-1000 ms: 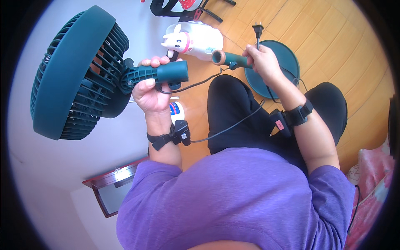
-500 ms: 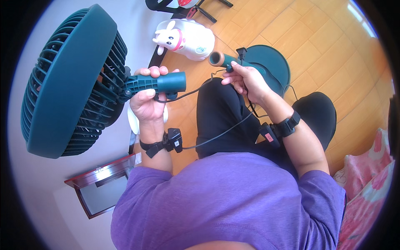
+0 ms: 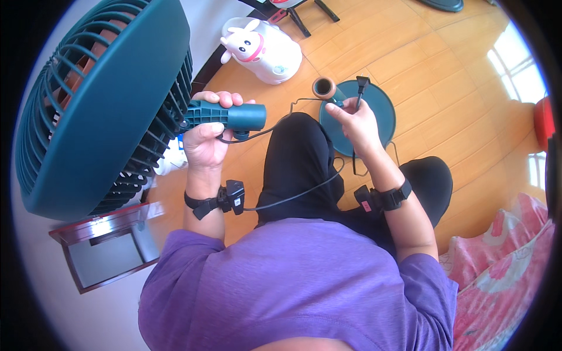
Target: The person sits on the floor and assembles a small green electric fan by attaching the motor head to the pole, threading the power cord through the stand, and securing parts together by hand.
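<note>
My left hand is wrapped round the dark green neck of an electric fan. The fan head, with its slatted guard, hangs tilted at the left. A green stand pole, with a copper-coloured ring round its open top, rises from a round green base on the floor. At the pole, my right hand is closed, thumb and fingertips by a small knob below the ring. The power cord passes through this hand, its black plug sticking up above the fingers. A thin cable runs from the neck toward the pole.
A white cow-shaped container stands on the wooden floor beyond my knees. A dark-framed box with a raised lid is at the lower left. Pink patterned cloth lies at the right, a red object beyond it.
The stand pole has gone from leaning left to more upright, its open top facing me more. My right hand moved with it. The fan head appears larger and farther left; the grips stay.
</note>
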Demonstrator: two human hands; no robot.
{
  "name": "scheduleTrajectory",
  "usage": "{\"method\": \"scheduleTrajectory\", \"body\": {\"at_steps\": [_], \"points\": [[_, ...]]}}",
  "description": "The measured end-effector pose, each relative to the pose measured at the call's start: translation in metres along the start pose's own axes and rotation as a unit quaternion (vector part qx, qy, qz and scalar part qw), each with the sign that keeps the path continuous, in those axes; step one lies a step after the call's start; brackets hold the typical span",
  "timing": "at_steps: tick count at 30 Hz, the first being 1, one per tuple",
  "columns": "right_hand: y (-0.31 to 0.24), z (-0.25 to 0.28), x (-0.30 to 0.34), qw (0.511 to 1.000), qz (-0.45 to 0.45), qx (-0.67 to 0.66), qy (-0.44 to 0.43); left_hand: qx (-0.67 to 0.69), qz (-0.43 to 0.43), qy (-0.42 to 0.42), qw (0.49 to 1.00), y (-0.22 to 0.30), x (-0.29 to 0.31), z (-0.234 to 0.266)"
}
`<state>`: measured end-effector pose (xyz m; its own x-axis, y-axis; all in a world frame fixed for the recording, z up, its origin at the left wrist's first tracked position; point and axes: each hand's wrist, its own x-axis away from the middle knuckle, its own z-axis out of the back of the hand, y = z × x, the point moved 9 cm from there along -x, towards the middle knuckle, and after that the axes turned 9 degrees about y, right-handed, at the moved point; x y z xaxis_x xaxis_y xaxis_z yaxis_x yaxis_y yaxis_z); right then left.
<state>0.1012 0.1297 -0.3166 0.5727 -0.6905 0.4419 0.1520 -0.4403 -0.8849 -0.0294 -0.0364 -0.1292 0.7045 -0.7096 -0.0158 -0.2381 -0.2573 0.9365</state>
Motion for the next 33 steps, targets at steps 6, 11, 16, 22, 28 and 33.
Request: {"method": "scheduleTrajectory", "body": {"at_steps": [6,11,16,22,28,33], "points": [[-0.092,0.028,0.006,0.942,0.302,0.142,0.02,0.02,-0.006,0.03,0.999,-0.004,0.005,0.017],[-0.114,-0.018,0.007,0.806,0.363,0.459,-0.094,0.027,-0.016,0.046,0.998,-0.007,0.005,0.029],[-0.115,-0.03,0.01,0.679,0.364,0.625,-0.127,0.031,-0.025,0.063,0.997,-0.003,0.008,0.031],[-0.11,-0.027,-0.007,0.666,0.356,0.635,-0.164,0.017,-0.036,0.095,0.995,-0.002,0.01,0.039],[-0.124,-0.017,0.0,0.721,0.416,0.54,-0.122,0.003,-0.053,0.116,0.992,-0.003,0.011,0.05],[-0.129,-0.004,0.0,0.757,0.39,0.513,-0.107,-0.008,-0.031,0.102,0.994,-0.01,0.01,0.055]]}}
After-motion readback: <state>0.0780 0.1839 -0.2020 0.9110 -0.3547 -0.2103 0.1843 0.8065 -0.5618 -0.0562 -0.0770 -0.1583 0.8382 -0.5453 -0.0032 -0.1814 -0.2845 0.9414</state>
